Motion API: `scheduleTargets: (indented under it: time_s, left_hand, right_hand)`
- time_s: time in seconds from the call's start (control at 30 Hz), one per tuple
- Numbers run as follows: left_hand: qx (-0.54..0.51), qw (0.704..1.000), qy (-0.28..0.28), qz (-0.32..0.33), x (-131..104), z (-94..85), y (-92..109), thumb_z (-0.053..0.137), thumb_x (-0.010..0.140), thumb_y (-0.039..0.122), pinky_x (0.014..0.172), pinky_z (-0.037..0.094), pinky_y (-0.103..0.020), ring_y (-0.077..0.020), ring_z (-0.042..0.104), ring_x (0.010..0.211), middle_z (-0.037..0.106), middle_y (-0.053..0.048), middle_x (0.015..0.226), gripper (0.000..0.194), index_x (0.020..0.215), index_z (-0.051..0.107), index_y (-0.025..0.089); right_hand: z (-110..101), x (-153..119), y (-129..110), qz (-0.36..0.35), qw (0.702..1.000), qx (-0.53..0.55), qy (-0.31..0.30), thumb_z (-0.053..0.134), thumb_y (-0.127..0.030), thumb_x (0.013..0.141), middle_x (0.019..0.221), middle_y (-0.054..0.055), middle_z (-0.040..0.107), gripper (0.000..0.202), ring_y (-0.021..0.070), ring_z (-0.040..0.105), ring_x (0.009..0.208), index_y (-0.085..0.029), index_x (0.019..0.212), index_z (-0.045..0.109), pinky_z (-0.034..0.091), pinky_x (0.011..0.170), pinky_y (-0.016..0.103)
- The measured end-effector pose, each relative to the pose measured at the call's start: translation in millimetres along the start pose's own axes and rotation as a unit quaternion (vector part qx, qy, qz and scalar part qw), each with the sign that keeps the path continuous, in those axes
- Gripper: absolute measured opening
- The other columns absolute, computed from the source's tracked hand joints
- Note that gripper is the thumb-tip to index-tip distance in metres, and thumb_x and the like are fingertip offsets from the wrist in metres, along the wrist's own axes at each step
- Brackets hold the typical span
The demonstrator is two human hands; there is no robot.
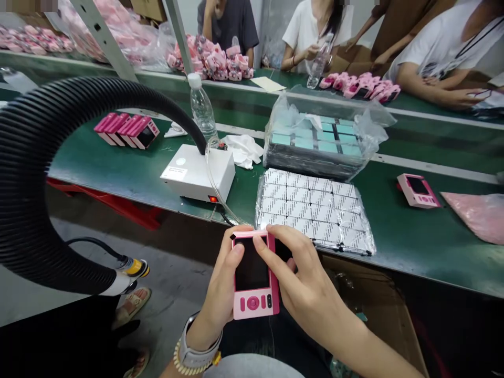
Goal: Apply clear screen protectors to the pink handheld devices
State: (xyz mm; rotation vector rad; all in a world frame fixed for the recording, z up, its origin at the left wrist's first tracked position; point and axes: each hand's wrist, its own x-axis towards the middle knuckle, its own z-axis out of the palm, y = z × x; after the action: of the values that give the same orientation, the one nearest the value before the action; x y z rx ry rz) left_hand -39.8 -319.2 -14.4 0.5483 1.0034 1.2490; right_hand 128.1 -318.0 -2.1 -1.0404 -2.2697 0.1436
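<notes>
A pink device (254, 304) with a dark screen and magenta buttons is held upright near the bottom middle. My left hand (220, 283) grips its left side, the thumb on the screen's upper left. My right hand (303, 278) holds the right side, with a fingertip at the top of the screen and another at the top edge. The fingers behind the device are partly hidden. Just beyond lies a wrapped tray of white printed pieces (311, 205). Another pink device (418, 190) lies on the green bench (386, 184) to the right.
A thick black hose (23, 173) arches over the left side. Behind my hands stand a white box (200, 170), a bottle (202, 107) and a bagged stack of teal pieces (318, 139). Pink devices (126, 130) stand in a row at left. People sit across the bench.
</notes>
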Motion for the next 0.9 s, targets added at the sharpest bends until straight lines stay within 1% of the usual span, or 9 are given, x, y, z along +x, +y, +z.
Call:
scheduleTargets:
  time_s: [0.2,0.27,0.33,0.4,0.47,0.57,0.67,0.77,0.9]
  left_hand:
    - [0.042,0.999,-0.006,-0.017,20,1.4,-11,0.074,0.1,0.057,0.087,0.063,-0.032,-0.0269,0.078,0.106,0.08,-0.006,0.121,0.04,0.127,0.073,0.027]
    - [0.046,0.999,0.003,-0.007,28,4.3,-15,0.076,0.099,0.057,0.088,0.063,-0.03,-0.0264,0.078,0.11,0.08,-0.007,0.126,0.043,0.127,0.075,0.025]
    - [0.036,0.999,0.011,-0.016,35,9.5,-19,0.077,0.098,0.057,0.079,0.063,-0.028,-0.0268,0.08,0.104,0.081,-0.009,0.121,0.047,0.13,0.074,0.023]
    - [0.032,0.998,0.015,-0.05,41,15.9,-22,0.079,0.096,0.06,0.057,0.057,-0.025,-0.0265,0.081,0.088,0.082,-0.009,0.109,0.055,0.136,0.071,0.024]
    - [0.048,0.997,0.017,-0.063,46,21.6,-23,0.08,0.093,0.063,0.044,0.047,-0.023,-0.0242,0.079,0.073,0.081,-0.007,0.102,0.06,0.138,0.068,0.025]
    - [0.081,0.996,0.022,-0.028,53,26.8,-25,0.079,0.092,0.067,0.043,0.046,-0.023,-0.0213,0.077,0.067,0.08,-0.006,0.101,0.056,0.127,0.072,0.024]
    - [0.082,0.996,0.025,-0.018,59,30.0,-29,0.079,0.091,0.071,0.042,0.048,-0.025,-0.0201,0.072,0.058,0.078,-0.004,0.09,0.055,0.116,0.073,0.022]
    - [0.055,0.996,0.047,-0.054,63,33.7,-36,0.078,0.09,0.073,0.04,0.046,-0.026,-0.0195,0.069,0.053,0.076,-0.003,0.083,0.06,0.123,0.071,0.023]
    - [0.029,0.993,0.112,-0.028,68,35.2,-43,0.08,0.091,0.07,0.073,0.064,-0.028,-0.0286,0.08,0.105,0.081,-0.011,0.122,0.06,0.125,0.074,0.021]
  right_hand:
    - [17,-16,17,0.161,0.968,0.188,0.031,0.043,-0.012,0.11,0.168,0.013,0.049,0.065,0.0323,0.06,0.15,-0.041,0.168,0.047,0.065,0.113,0.051]
    - [26,-19,18,0.269,0.907,0.318,0.059,0.048,-0.028,0.113,0.173,0.01,0.046,0.058,0.032,0.062,0.149,-0.044,0.168,0.044,0.066,0.111,0.048]
    - [36,-20,17,0.372,0.815,0.436,0.083,0.058,-0.044,0.112,0.17,0.01,0.051,0.061,0.0318,0.07,0.139,-0.045,0.17,0.039,0.071,0.1,0.043]
    - [47,-19,14,0.433,0.738,0.512,0.074,0.069,-0.056,0.105,0.161,0.013,0.06,0.076,0.0304,0.08,0.115,-0.043,0.172,0.036,0.074,0.081,0.039]
    - [55,-17,13,0.456,0.7,0.546,0.061,0.074,-0.061,0.1,0.142,0.014,0.07,0.087,0.0252,0.08,0.085,-0.04,0.174,0.033,0.072,0.063,0.036]
    - [61,-17,16,0.466,0.688,0.554,0.054,0.074,-0.065,0.099,0.1,0.004,0.073,0.093,0.0176,0.068,0.056,-0.04,0.176,0.029,0.067,0.049,0.033]
    - [60,-19,23,0.465,0.701,0.538,0.053,0.073,-0.065,0.1,0.085,-0.001,0.068,0.096,0.0177,0.065,0.051,-0.038,0.178,0.023,0.067,0.051,0.035]
    - [55,-21,30,0.452,0.726,0.514,0.055,0.076,-0.061,0.099,0.096,0.004,0.077,0.094,0.0232,0.075,0.066,-0.034,0.177,0.032,0.07,0.065,0.04]
    - [49,-20,38,0.446,0.743,0.495,0.067,0.084,-0.054,0.095,0.137,0.01,0.08,0.086,0.0335,0.078,0.12,-0.033,0.17,0.048,0.066,0.104,0.046]
